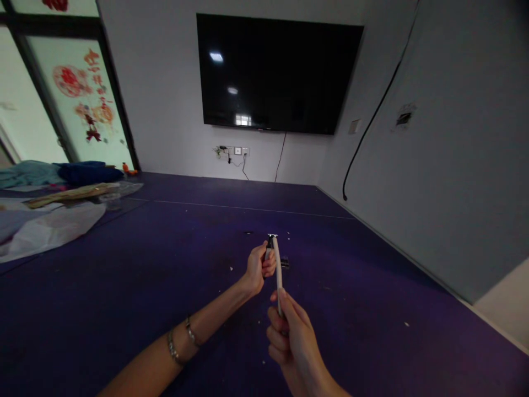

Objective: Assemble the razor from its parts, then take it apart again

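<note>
My right hand (289, 331) is closed around the near end of a thin white cable or strip (279, 273) that rises away from me. My left hand (260, 267) is closed on a small dark tool (269, 245) with a pale tip, held at the far end of that white piece. Both hands hover above a dark purple floor mat (165, 275). Two bracelets sit on my left wrist (182, 339). A small dark object (285, 263) lies on the mat just beyond the hands; I cannot make out what it is.
A large black TV (276, 74) hangs on the far wall above wall sockets (233, 150). A black cable (372, 121) runs down the right wall. Cloths, plastic sheeting and a wooden piece (61, 204) lie at the left. Small pale scraps dot the mat.
</note>
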`<state>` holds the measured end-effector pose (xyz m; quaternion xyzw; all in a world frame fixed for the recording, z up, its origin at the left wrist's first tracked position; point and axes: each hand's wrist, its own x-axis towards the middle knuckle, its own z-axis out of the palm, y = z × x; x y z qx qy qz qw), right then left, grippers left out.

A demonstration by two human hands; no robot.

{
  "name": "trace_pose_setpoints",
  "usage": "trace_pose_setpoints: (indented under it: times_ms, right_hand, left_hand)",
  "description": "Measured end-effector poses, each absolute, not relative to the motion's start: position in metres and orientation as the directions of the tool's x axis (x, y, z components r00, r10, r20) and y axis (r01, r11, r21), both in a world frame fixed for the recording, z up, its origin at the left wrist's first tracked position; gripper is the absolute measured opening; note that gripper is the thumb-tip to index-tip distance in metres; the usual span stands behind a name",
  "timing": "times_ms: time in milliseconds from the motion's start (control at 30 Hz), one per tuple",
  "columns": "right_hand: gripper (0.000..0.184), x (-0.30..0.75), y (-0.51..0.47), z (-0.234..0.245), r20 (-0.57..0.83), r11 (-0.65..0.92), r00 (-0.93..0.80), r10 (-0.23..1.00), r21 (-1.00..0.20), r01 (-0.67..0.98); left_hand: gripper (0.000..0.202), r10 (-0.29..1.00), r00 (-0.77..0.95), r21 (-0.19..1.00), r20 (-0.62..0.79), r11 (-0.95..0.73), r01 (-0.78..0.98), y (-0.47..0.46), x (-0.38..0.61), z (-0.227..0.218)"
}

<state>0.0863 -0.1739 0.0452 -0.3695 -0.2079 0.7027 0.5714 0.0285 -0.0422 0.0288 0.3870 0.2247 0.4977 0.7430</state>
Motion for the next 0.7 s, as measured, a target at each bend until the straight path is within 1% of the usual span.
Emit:
trace_pose_setpoints:
  times_ms: [100, 200, 300, 367, 433, 533, 600, 667, 700]
  right_hand:
    - [0.049, 0.087, -0.173, 0.047, -0.255, -0.232, -0.061, 0.965, -0.72, -0.654]
    - [0.048, 0.087, -0.172, 0.046, -0.231, -0.204, -0.046, 0.972, -0.729, -0.654]
    - [0.05, 0.086, -0.173, 0.041, -0.262, -0.248, -0.074, 0.962, -0.731, -0.636]
    - [0.047, 0.087, -0.172, 0.041, -0.243, -0.242, -0.083, 0.966, -0.75, -0.615]
    - [0.038, 0.093, -0.165, 0.047, -0.134, -0.134, -0.044, 0.99, -0.805, -0.578]
    - [0.028, 0.114, -0.137, 0.066, 0.137, 0.155, 0.073, 0.988, -0.89, -0.429]
    - [0.026, 0.136, -0.109, 0.079, 0.282, 0.303, 0.118, 0.952, -0.923, -0.239]
    - [0.026, 0.161, -0.081, 0.086, 0.418, 0.425, 0.178, 0.891, -0.905, -0.002]
    - [0.027, 0.172, -0.068, 0.087, 0.474, 0.457, 0.178, 0.863, -0.88, 0.129]
  left_hand:
    - [0.043, 0.916, 0.397, 0.796, 0.052, 0.202, -0.57, -0.042, 0.029, 0.029]
    - [0.044, 0.915, 0.404, 0.803, 0.02, 0.226, -0.551, -0.041, 0.03, 0.029]
    - [0.043, 0.92, 0.391, 0.794, -0.015, 0.249, -0.554, -0.04, 0.029, 0.029]
    - [0.043, 0.906, 0.418, 0.778, -0.059, 0.304, -0.549, -0.037, 0.027, 0.03]
    - [0.043, 0.876, 0.469, 0.754, -0.111, 0.382, -0.535, -0.035, 0.025, 0.031]
    - [0.04, 0.855, 0.488, 0.698, -0.174, 0.457, -0.551, -0.033, 0.022, 0.035]
    - [0.041, 0.841, 0.498, 0.658, -0.21, 0.498, -0.564, -0.032, 0.02, 0.039]
    - [0.045, 0.818, 0.527, 0.628, -0.233, 0.54, -0.561, -0.031, 0.019, 0.042]
    - [0.046, 0.807, 0.539, 0.614, -0.241, 0.557, -0.559, -0.031, 0.019, 0.044]
